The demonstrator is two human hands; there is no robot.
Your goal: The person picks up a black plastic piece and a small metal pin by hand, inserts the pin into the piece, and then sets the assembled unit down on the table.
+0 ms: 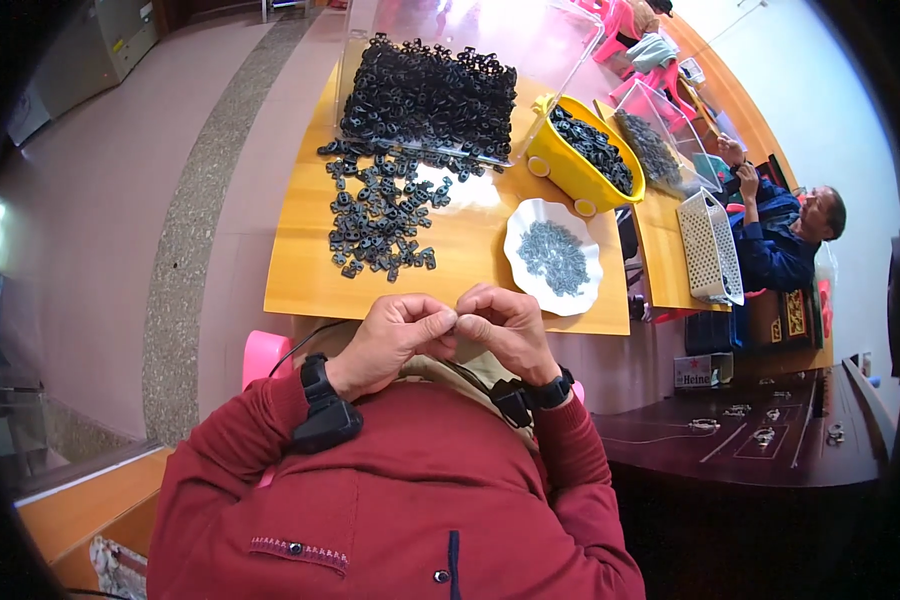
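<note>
Just past the table's near edge, my left hand (398,332) and my right hand (510,332) meet at the fingertips. Thumb and fingers are pinched on both sides, and whatever is between them is too small to make out. In front of them lies a loose heap of small black plastic parts (380,220). To the right, a white scalloped plate (516,232) holds many tiny grey pieces (553,260). Behind the heap, a clear plastic bin (548,60) tips black parts (425,100) toward me. A yellow wheeled tub (558,172) beside it contains more black parts.
A white perforated basket (702,245) and another clear bin (698,150) sit on an adjoining table at right, where another person (770,240) works. Parts of a pink stool (262,358) show below the wooden table (305,265). A dark table (670,455) stands lower right.
</note>
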